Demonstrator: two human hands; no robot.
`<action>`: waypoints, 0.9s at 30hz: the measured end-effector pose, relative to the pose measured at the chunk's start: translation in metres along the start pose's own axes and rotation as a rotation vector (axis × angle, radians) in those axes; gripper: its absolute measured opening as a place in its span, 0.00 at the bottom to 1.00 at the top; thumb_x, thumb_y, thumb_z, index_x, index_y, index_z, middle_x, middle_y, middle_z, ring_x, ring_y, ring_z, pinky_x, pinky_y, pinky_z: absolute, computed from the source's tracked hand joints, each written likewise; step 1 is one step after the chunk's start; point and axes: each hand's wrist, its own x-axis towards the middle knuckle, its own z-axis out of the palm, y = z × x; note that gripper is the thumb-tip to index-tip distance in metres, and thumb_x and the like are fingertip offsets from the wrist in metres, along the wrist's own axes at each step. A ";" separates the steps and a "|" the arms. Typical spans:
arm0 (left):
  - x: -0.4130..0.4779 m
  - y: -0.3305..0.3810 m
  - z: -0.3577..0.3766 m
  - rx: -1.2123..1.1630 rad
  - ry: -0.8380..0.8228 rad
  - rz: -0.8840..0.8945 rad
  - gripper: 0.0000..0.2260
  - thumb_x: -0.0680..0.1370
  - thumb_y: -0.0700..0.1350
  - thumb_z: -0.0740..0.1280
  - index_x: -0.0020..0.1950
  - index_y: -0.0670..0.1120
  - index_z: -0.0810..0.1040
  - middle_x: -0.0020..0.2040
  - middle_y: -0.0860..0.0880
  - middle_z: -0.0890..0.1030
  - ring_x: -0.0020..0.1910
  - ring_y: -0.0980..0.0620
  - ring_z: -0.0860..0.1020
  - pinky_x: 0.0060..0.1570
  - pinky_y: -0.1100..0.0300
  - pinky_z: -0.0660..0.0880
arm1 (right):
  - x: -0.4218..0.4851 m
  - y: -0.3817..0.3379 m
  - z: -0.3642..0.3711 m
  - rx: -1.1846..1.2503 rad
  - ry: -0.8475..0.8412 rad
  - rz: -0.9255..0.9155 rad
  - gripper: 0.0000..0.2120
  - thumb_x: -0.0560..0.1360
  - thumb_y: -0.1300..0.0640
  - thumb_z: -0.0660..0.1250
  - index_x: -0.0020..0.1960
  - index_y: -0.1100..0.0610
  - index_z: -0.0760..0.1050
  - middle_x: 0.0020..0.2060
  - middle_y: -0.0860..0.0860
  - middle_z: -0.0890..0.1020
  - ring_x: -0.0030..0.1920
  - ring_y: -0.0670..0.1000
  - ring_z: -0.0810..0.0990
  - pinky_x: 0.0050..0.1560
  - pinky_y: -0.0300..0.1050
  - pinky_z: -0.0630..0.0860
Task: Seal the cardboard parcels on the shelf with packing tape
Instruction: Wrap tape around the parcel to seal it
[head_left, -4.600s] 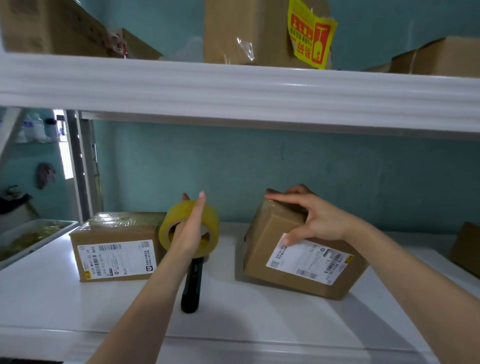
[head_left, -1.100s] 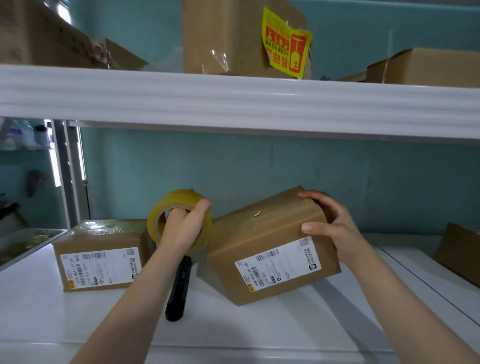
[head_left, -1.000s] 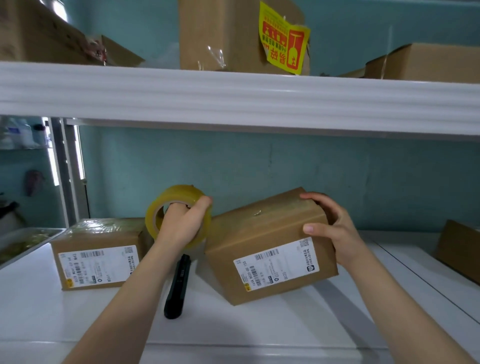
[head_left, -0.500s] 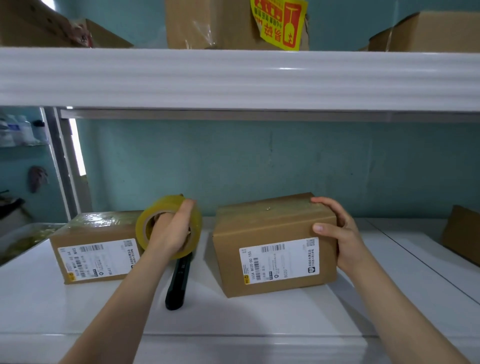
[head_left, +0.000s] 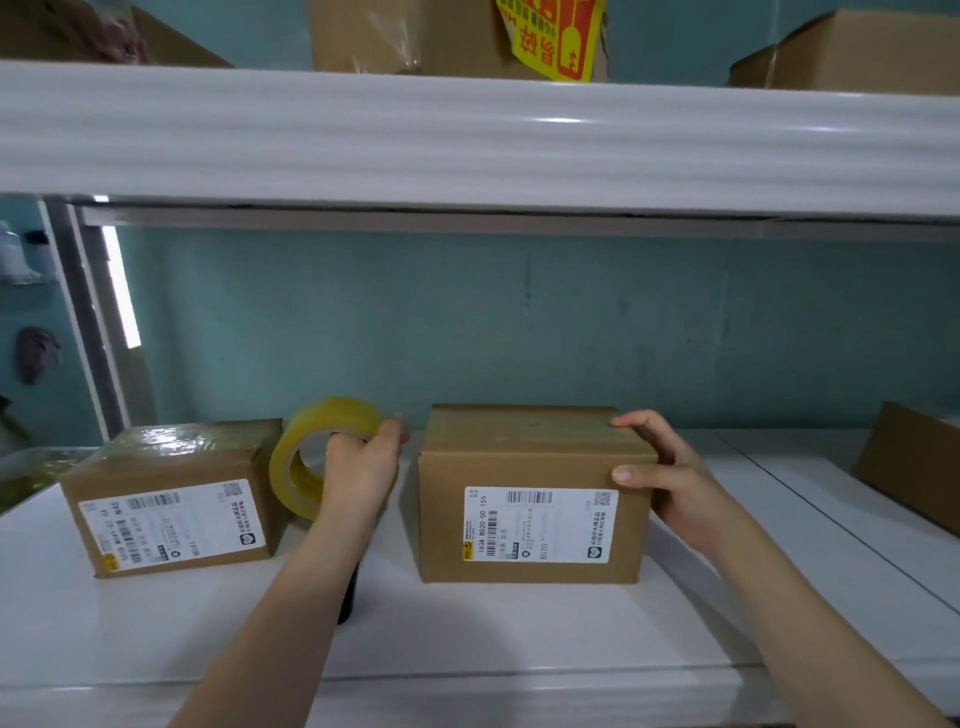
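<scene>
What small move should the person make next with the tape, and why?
Probably bring the tape roll in the left hand onto the top of the right box: it sits flat, steadied by the right hand, while the left box already shines with tape on top.

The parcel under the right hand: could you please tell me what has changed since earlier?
The parcel was tipped up on its lower edge a second ago; the right hand has lowered it flat onto the shelf, label forward, and still grips its right end. The left hand still holds the tape roll; the taped parcel stayed put.
</scene>
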 end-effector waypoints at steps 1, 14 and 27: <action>-0.001 0.000 0.003 -0.009 -0.008 -0.001 0.11 0.77 0.43 0.67 0.36 0.41 0.79 0.34 0.46 0.79 0.35 0.51 0.76 0.43 0.58 0.69 | 0.000 -0.006 -0.001 -0.085 -0.024 0.027 0.31 0.50 0.55 0.75 0.52 0.56 0.71 0.46 0.51 0.80 0.44 0.48 0.81 0.39 0.38 0.76; 0.005 -0.011 0.015 0.020 -0.040 0.075 0.15 0.77 0.43 0.68 0.43 0.29 0.79 0.38 0.35 0.79 0.37 0.44 0.76 0.38 0.56 0.69 | 0.027 -0.058 0.089 -1.647 -0.341 0.036 0.36 0.70 0.33 0.63 0.64 0.60 0.70 0.71 0.57 0.66 0.69 0.55 0.67 0.65 0.46 0.69; 0.002 -0.008 0.012 0.330 0.041 0.259 0.23 0.75 0.46 0.70 0.23 0.45 0.63 0.21 0.48 0.68 0.24 0.44 0.70 0.31 0.55 0.64 | 0.045 -0.046 0.138 -1.582 -0.409 -0.118 0.46 0.70 0.32 0.62 0.76 0.59 0.54 0.77 0.56 0.53 0.76 0.52 0.55 0.74 0.45 0.57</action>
